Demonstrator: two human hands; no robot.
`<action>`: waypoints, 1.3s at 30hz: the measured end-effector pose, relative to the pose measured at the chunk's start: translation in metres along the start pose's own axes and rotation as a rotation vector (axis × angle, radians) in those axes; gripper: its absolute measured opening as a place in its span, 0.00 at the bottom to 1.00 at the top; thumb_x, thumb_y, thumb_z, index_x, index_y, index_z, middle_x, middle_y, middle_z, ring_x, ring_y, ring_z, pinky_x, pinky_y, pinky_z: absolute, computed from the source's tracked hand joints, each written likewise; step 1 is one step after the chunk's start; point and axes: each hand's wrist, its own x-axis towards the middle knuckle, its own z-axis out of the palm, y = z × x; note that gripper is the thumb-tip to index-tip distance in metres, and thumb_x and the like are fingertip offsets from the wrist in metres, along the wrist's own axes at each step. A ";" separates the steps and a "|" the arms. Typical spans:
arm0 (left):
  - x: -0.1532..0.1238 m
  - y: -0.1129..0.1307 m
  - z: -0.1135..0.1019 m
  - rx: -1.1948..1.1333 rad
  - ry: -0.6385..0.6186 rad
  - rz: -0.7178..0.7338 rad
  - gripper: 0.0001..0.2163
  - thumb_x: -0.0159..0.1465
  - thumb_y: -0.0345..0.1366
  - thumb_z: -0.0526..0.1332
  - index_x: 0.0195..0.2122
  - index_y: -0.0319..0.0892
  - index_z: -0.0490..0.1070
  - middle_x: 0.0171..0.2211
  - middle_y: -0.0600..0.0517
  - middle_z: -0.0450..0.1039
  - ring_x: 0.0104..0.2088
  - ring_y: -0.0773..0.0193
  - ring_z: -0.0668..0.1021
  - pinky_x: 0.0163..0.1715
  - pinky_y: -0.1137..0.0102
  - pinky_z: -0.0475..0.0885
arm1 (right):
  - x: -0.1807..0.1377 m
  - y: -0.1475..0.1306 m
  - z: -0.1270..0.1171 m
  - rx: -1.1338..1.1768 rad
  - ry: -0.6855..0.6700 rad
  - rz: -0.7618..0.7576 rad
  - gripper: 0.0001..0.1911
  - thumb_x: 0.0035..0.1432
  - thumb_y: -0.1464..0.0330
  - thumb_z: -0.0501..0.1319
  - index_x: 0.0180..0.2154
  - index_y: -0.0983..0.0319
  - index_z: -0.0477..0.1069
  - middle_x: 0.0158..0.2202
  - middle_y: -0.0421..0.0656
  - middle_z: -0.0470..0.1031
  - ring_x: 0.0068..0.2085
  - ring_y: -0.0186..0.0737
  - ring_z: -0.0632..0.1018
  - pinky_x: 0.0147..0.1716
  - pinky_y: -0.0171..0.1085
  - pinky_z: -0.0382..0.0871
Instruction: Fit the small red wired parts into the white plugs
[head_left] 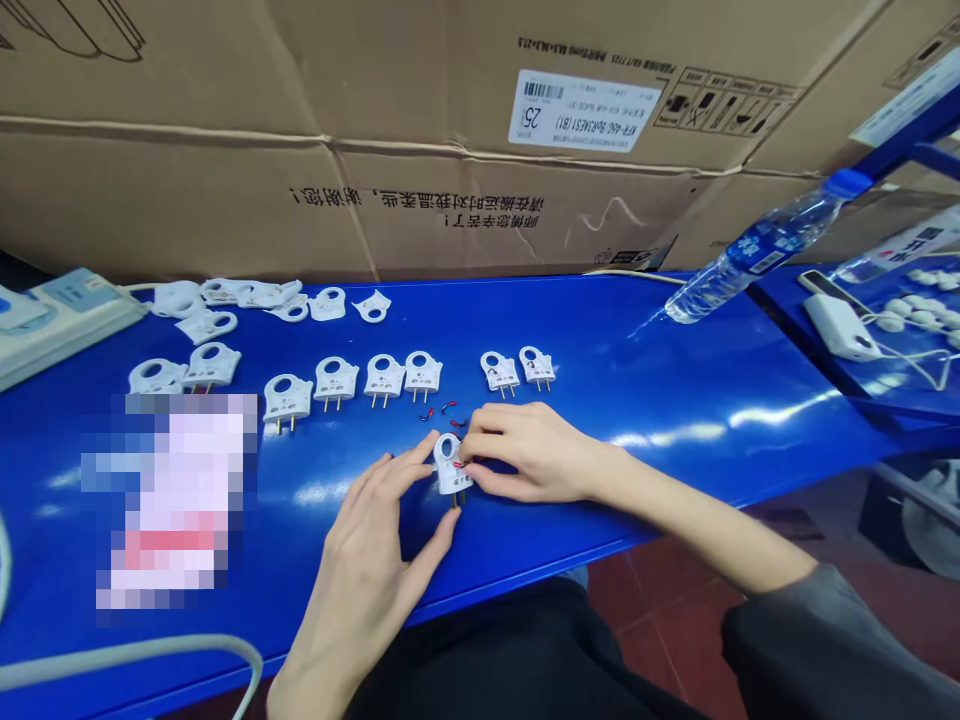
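Observation:
Near the table's front edge, a white plug shell (453, 482) with a ring-shaped top and two brass prongs is held upright. My left hand (379, 545) grips it between thumb and forefinger, the thumb at the prongs and the forefinger at the ring. My right hand (529, 452) is closed at the shell's right side, its fingertips pinching a small red-tipped wire piece (458, 465) against the shell's face. Just beyond lie a few loose red-and-black wire pieces (426, 414). Behind them stands a row of similar plug shells (383, 378), with two more (537, 366) to the right.
Several white shell covers (328, 303) lie at the back left, near a power strip (64, 320). A water bottle (765, 250) leans at the right against a large cardboard box (420, 220). A pixelated patch covers something at the left. A white cable (150, 650) curves across the front left.

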 end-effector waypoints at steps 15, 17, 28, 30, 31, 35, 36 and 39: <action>0.002 0.002 -0.002 -0.024 -0.048 0.021 0.20 0.69 0.35 0.65 0.59 0.46 0.62 0.63 0.44 0.75 0.60 0.54 0.79 0.61 0.54 0.75 | 0.001 -0.005 0.003 -0.072 0.008 -0.006 0.13 0.75 0.65 0.52 0.42 0.61 0.73 0.38 0.43 0.74 0.36 0.36 0.73 0.29 0.36 0.59; 0.002 0.003 -0.002 -0.031 -0.047 0.023 0.19 0.69 0.35 0.65 0.59 0.46 0.62 0.63 0.44 0.75 0.59 0.55 0.79 0.61 0.54 0.75 | 0.001 -0.005 0.003 -0.058 0.026 -0.001 0.12 0.75 0.64 0.53 0.43 0.61 0.73 0.38 0.43 0.75 0.36 0.37 0.73 0.30 0.36 0.60; 0.002 0.003 -0.002 -0.029 -0.055 0.003 0.20 0.69 0.36 0.65 0.60 0.46 0.62 0.63 0.44 0.74 0.59 0.53 0.79 0.59 0.53 0.76 | 0.002 -0.005 0.005 -0.040 0.080 0.005 0.12 0.76 0.64 0.54 0.43 0.62 0.73 0.41 0.44 0.76 0.38 0.37 0.75 0.32 0.35 0.65; 0.002 0.002 -0.002 -0.021 -0.057 0.002 0.20 0.69 0.37 0.64 0.60 0.46 0.62 0.63 0.44 0.74 0.59 0.53 0.79 0.60 0.54 0.76 | 0.002 -0.005 0.005 -0.040 0.074 -0.004 0.12 0.76 0.64 0.54 0.43 0.62 0.73 0.41 0.44 0.77 0.38 0.37 0.75 0.33 0.35 0.66; 0.002 0.002 -0.002 -0.015 -0.057 0.001 0.20 0.69 0.37 0.64 0.60 0.46 0.63 0.63 0.44 0.75 0.59 0.53 0.79 0.60 0.54 0.76 | 0.002 -0.005 0.005 -0.040 0.075 -0.005 0.12 0.76 0.64 0.53 0.44 0.62 0.73 0.41 0.44 0.77 0.39 0.37 0.75 0.34 0.35 0.67; 0.003 0.003 -0.003 -0.008 -0.068 0.001 0.19 0.70 0.38 0.64 0.60 0.46 0.63 0.63 0.44 0.74 0.59 0.54 0.79 0.60 0.54 0.75 | 0.001 -0.004 0.005 -0.047 0.085 0.006 0.13 0.77 0.64 0.54 0.45 0.62 0.74 0.42 0.45 0.77 0.40 0.37 0.76 0.34 0.35 0.67; 0.003 0.003 -0.003 -0.010 -0.076 -0.001 0.19 0.70 0.38 0.64 0.60 0.46 0.63 0.64 0.45 0.73 0.60 0.54 0.78 0.60 0.54 0.74 | 0.001 -0.004 0.004 -0.047 0.089 0.012 0.13 0.77 0.63 0.54 0.45 0.62 0.74 0.43 0.45 0.78 0.40 0.38 0.77 0.34 0.35 0.67; 0.003 0.003 -0.003 -0.018 -0.087 -0.016 0.19 0.70 0.38 0.64 0.60 0.47 0.63 0.65 0.45 0.72 0.62 0.54 0.77 0.61 0.54 0.74 | 0.001 -0.003 0.002 -0.041 0.096 0.029 0.15 0.76 0.60 0.55 0.47 0.63 0.74 0.44 0.46 0.78 0.41 0.39 0.78 0.35 0.35 0.69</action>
